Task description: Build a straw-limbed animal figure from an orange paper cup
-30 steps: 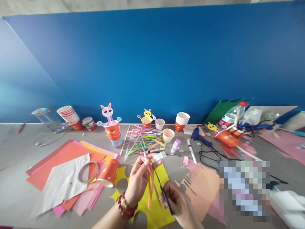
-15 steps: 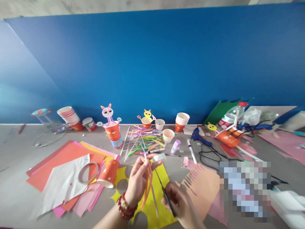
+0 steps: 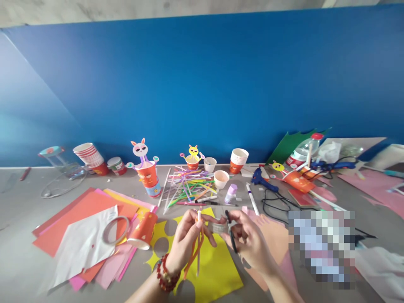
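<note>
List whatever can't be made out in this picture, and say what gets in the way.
All in the head view:
- Where the orange strips meet the pale stick: covered by the left hand.
- The blades of the black scissors: not distinguishable beside the right hand.
- Print on the clear item between the hands: blurred.
- Whatever lies behind the pixelated patch: masked.
- The far end of the pink paper: cut off by the right edge.

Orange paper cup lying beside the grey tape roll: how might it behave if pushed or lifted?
The orange paper cup would probably roll in an arc: its round, tapered body lies sideways. It should be light and might dent if squeezed, given its paper wall.
</note>
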`<move>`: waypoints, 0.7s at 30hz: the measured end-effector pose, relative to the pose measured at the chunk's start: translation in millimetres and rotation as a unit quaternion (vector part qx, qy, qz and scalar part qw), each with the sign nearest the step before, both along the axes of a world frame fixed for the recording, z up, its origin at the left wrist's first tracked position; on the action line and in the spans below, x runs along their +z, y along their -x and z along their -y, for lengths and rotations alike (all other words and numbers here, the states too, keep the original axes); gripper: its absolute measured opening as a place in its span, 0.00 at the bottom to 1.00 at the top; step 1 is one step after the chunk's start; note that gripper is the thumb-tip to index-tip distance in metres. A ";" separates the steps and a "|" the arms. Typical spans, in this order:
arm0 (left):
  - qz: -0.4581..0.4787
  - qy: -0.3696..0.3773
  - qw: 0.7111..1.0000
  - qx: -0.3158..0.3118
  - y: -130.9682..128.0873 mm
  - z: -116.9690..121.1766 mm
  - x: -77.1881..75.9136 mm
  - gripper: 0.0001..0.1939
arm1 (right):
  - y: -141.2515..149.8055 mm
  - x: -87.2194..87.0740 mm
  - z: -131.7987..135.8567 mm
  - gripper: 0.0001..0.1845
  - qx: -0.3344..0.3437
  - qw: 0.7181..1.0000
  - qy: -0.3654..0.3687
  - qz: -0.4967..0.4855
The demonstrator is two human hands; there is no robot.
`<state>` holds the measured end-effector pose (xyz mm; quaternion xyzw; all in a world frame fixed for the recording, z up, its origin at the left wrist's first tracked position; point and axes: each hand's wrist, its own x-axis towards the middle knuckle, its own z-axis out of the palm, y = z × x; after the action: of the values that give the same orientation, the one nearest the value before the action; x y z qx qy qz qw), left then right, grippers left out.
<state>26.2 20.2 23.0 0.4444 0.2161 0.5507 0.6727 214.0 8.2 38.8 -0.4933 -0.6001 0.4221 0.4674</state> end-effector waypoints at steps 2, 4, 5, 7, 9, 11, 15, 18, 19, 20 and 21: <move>0.006 0.009 1.000 0.003 -0.9 -0.6 -1.0 0.07 | 2.1 -1.3 0.0 0.18 0.016 0.999 0.034 -0.026; 0.007 0.022 0.999 0.027 -1.2 -1.2 -1.2 0.07 | 3.5 -3.6 0.1 0.17 0.015 0.998 0.038 -0.040; 0.005 0.027 0.999 0.044 -1.1 -1.5 -1.0 0.07 | 4.0 -5.2 0.1 0.17 0.007 0.999 0.025 -0.038; -0.005 0.029 0.997 0.070 -0.4 -1.8 -0.2 0.08 | 4.6 -9.5 0.2 0.17 -0.013 1.000 -0.012 -0.022; -0.035 0.023 0.996 0.080 0.7 -1.9 0.8 0.11 | 5.2 -14.7 0.8 0.17 -0.026 0.999 -0.044 -0.007; -0.073 0.015 0.994 0.082 1.3 -1.7 2.1 0.13 | 5.9 -19.5 2.1 0.19 -0.033 0.998 -0.062 0.004; -0.115 0.001 0.989 0.090 0.3 -0.2 6.0 0.12 | 8.2 -24.8 5.1 0.19 -0.034 0.997 -0.065 0.017; -0.135 -0.013 0.985 0.110 -1.3 2.0 9.3 0.11 | 10.3 -26.0 6.0 0.19 -0.033 0.997 -0.074 0.018; -0.145 -0.021 0.981 0.124 -1.7 2.7 9.8 0.11 | 11.0 -26.2 6.0 0.19 -0.032 0.996 -0.079 0.019; -0.156 -0.032 0.977 0.139 -1.8 3.4 9.8 0.10 | 11.6 -26.3 5.9 0.18 -0.031 0.996 -0.083 0.022; -0.169 -0.044 0.972 0.156 -1.8 3.9 9.1 0.10 | 12.2 -26.3 5.8 0.18 -0.031 0.995 -0.087 0.025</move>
<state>28.0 16.3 32.1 0.5215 0.3685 0.5746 0.5121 201.8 2.4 12.5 -0.4795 -0.6303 0.3414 0.5062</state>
